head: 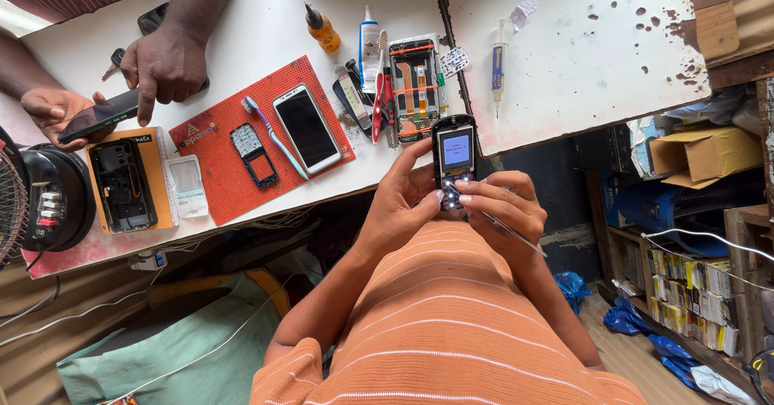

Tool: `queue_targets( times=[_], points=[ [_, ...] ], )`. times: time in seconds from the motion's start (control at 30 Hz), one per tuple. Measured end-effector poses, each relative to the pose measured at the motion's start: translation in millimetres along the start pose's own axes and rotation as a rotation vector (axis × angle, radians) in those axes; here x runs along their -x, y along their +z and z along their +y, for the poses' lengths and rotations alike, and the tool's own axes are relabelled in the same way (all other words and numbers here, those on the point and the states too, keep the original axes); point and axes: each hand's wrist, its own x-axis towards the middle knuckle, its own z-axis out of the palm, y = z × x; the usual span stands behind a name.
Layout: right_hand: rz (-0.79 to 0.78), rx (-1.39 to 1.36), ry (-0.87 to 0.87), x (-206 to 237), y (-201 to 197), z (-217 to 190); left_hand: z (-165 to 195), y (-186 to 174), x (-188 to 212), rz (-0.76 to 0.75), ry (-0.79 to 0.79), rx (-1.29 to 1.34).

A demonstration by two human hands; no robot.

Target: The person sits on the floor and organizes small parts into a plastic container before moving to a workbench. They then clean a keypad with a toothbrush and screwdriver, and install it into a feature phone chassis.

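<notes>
— Hands? Your left hand [401,203] grips the keypad phone [454,161] at the bench edge, screen lit.
— Right hand [501,205]?
— It pinches tweezers [516,234] at four o'clock, pressing keys; testing, I judge. Next press needs a light touch.

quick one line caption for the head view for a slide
Left hand holds a lit keypad phone while right hand presses its keys, tweezers tucked in the fingers.

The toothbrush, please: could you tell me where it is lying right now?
In the head view, the toothbrush lies diagonally on the red mat, left of centre, between the loose keypad frame and the white smartphone.
</notes>
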Motion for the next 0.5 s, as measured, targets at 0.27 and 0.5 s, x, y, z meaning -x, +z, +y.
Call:
queue_targets(
  times=[0.27, 0.5],
  points=[
    [-0.039, -0.053, -0.017, 2.2, -6.2, -6.0, -4.0, -11.2, -1.7, 0.012, 0.053, 0.030],
    [-0.097, 0.006, -0.079, -0.1, -8.6, -10.4, -4.0, -13.2, -1.8, 0.017, 0.055, 0.042]
  ],
)
